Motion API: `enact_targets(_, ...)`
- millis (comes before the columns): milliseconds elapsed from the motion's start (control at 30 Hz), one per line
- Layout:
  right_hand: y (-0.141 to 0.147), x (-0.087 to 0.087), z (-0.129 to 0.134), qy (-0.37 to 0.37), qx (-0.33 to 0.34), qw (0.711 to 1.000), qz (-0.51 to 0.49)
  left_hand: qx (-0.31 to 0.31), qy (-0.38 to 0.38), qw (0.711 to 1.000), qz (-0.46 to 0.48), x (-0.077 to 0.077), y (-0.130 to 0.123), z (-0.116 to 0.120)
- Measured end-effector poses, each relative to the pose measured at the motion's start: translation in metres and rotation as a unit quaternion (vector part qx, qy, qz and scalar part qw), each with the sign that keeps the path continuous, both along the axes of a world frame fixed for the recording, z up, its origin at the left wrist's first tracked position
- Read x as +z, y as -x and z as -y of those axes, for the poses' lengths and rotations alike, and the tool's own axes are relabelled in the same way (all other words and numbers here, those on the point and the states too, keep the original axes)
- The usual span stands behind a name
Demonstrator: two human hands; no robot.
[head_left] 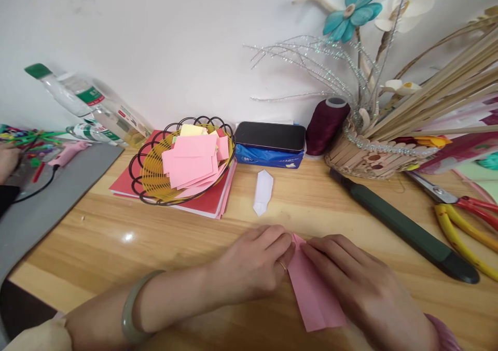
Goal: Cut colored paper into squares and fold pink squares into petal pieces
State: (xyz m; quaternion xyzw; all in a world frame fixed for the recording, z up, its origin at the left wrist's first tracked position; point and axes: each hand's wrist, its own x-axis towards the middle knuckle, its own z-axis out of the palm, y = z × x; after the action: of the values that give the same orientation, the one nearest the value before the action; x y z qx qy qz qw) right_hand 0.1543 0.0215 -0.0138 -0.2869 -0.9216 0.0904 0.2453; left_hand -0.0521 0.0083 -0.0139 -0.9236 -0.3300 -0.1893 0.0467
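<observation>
A pink paper strip (317,302) lies on the wooden table, its far end folded to a point between my hands. My left hand (259,260), with a ring on one finger, is closed on the strip's left upper edge. Fingers of my right hand (361,278) press together on its upper right side and partly cover it. Beyond them lies a small folded white paper (263,192). A yellow wire-rimmed basket (153,172) holds pink and yellow paper pieces (193,162) and sits on red paper sheets (202,201).
A phone (270,136) rests on a blue tissue pack (268,156) beside a maroon thread spool (327,125). At right are a green-black cutter (404,226), scissors (439,193) and a stick-covered pot (373,159). Bottles (112,117) and another person's hand (8,162) are at left.
</observation>
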Motion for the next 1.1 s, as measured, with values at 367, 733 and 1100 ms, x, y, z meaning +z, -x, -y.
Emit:
enact_targets(367, 0.000, 0.002, 0.001, -0.007, -0.005, 1.000, 0.006, 0.007, 0.008, 0.999, -0.030, -0.004, 0.000, 0.001)
enact_targets(733, 0.000, 0.002, -0.001, 0.006, -0.001, 1.000, 0.013, 0.002, -0.010, 0.998, -0.056, 0.011, -0.003, 0.003)
enact_targets(1100, 0.003, 0.007, -0.003, 0.047, -0.008, 0.999, -0.006, 0.055, 0.039, 0.993, -0.097, 0.010, -0.008, 0.005)
